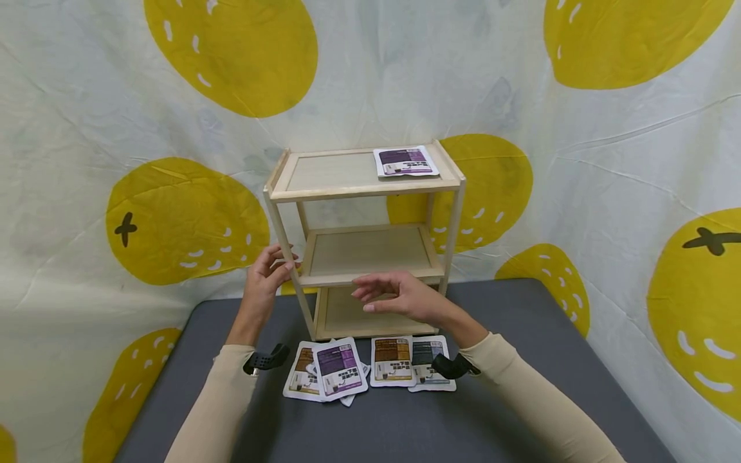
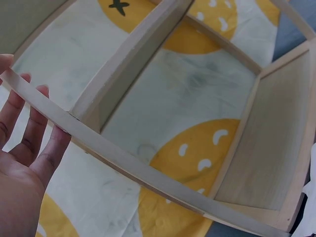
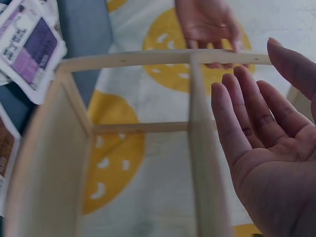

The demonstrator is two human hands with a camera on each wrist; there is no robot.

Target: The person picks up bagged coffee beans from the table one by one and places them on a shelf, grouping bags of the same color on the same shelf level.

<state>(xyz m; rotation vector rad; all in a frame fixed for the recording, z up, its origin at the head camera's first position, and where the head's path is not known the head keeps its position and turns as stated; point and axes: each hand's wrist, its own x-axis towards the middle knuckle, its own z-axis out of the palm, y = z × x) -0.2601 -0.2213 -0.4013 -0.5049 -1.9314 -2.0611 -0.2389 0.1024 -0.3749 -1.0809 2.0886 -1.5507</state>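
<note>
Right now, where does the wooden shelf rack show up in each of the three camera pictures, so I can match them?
Head: the wooden shelf rack stands upright at centre on the grey table.
Left wrist: it fills the picture, its front post running diagonally past the left hand.
Right wrist: it spans the left and middle, beside the open right hand.
Shared landmark: the left hand's fingers on that front post.
</note>
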